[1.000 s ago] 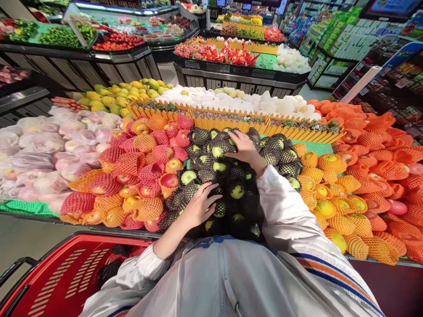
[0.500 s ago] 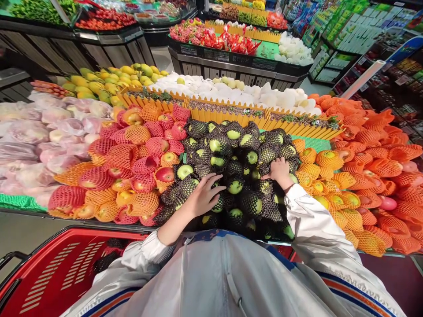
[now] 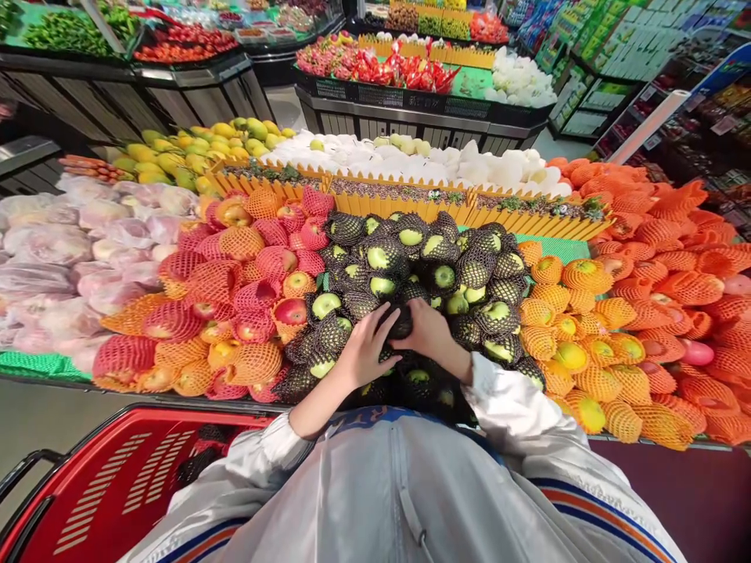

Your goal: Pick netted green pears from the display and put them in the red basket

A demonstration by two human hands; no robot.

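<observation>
Green apples in black foam nets fill the middle of the fruit display. My right hand is closed round the right side of one dark-netted apple, its fingers curled over it. Close by on the left is my left hand, fingers spread apart. Its fingertips reach the left edge of that same apple; whether they press on it I cannot tell. Most of the right thumb and the apple's underside are hidden.
Red apples in pink and orange nets lie to the left, yellow-netted fruit to the right. A yellow picket divider runs behind. A red shopping basket stands at lower left.
My right hand has come left from the right side of the green apples to the middle, beside my left hand, with a netted apple in it. My left hand has barely moved.
</observation>
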